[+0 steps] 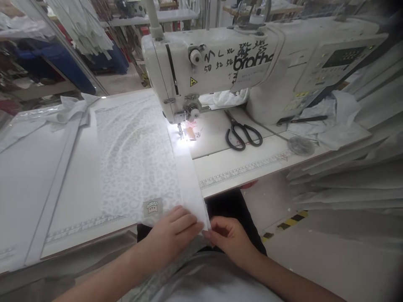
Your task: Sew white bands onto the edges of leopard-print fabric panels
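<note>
A pale fabric piece (135,151) with a grey spotted print lies on the sewing table, its right side running under the needle of the sewing machine (217,63). Along that side goes a plain white band (190,178). My left hand (176,228) rests on the fabric and band near the table's front edge, fingers together and pressing down. Beside it, my right hand (231,239) pinches the band's edge between thumb and fingers. A small grey patch (153,207) with a cartoon figure sits on the fabric left of my left hand. Fabric below the hands hangs over my lap.
Black-handled scissors (244,134) lie right of the needle. A printed ruler (242,170) runs along the table's front edge. White cloth (336,117) lies at the right, beside hanging layers of fabric (352,180). A long white strip (59,180) crosses the table at left.
</note>
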The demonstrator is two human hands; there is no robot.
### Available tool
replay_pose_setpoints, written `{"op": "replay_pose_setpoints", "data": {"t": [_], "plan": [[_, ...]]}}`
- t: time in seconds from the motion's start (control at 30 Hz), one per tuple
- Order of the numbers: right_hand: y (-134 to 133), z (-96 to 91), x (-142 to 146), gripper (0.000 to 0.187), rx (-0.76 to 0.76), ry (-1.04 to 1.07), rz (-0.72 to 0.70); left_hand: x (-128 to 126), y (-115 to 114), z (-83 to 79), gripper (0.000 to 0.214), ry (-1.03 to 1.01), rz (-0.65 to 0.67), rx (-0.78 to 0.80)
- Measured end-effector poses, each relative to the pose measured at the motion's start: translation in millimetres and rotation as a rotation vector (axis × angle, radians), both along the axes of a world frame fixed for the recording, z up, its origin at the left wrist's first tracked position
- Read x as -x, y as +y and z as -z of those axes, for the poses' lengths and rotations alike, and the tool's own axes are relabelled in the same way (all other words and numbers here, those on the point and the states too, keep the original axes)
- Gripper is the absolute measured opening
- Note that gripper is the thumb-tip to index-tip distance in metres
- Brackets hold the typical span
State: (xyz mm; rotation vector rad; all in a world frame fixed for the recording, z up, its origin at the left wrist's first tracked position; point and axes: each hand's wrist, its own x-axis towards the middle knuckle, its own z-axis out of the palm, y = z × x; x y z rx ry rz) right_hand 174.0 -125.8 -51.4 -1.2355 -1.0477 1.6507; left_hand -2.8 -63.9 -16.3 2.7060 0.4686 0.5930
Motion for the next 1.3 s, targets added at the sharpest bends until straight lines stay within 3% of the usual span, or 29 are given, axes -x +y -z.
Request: {"op": "replay_pose_setpoints", "data": {"t": [0.5, 0.67, 0.73, 0.8, 0.9, 1.0, 1.07, 1.17, 1.23, 1.3], "plan": [[-3, -1.7, -3, 0.012, 0.018, -0.034, 0.019, -8, 1, -0.5, 0.016, -0.04, 0.022, 0.007], [-3, -3.8, -8, 0.019, 0.091, 0.106, -0.059, -9, -7, 6.0, 0.009, -0.031, -0.03, -0.037], [-5, -5.0, -12, 0.021, 0.063, 0.071, -0.1, -10, -10, 9.6, 0.008, -0.043, -0.054, -0.021], [-5, -6.9, -15, 0.019, -0.106, -0.126, -0.089, -11, -13, 12.3, 0.009, -0.071, -0.084, 0.009], [3, -10.7, -21, 0.02, -0.628, -0.517, -0.052, -14, -15, 11.5, 0.013, -0.104, -0.114, 0.075], [17, -15.0, -24, 0.019, -1.059, -0.65, -0.131, -11, -12, 2.4, 0.017, -0.086, -0.092, 0.134], [26, -17.7, -24, 0.018, -1.183, -0.669, -0.184, 1, 0, -5.6, 0.019, -0.099, -0.174, 0.143], [32, -19.4, -24, 0.016, -1.241, -0.703, -0.256, 37, 33, -12.6, 0.033, -0.067, -0.61, 0.107], [33, -17.7, -23, 0.016, -1.244, -0.729, -0.298, 70, 64, -12.6, 0.04, 0.115, -0.871, 0.073], [32, -14.5, -21, 0.016, -1.235, -0.76, -0.337, 99, 94, -11.9, 0.045, 0.306, -0.915, 0.072]]}}
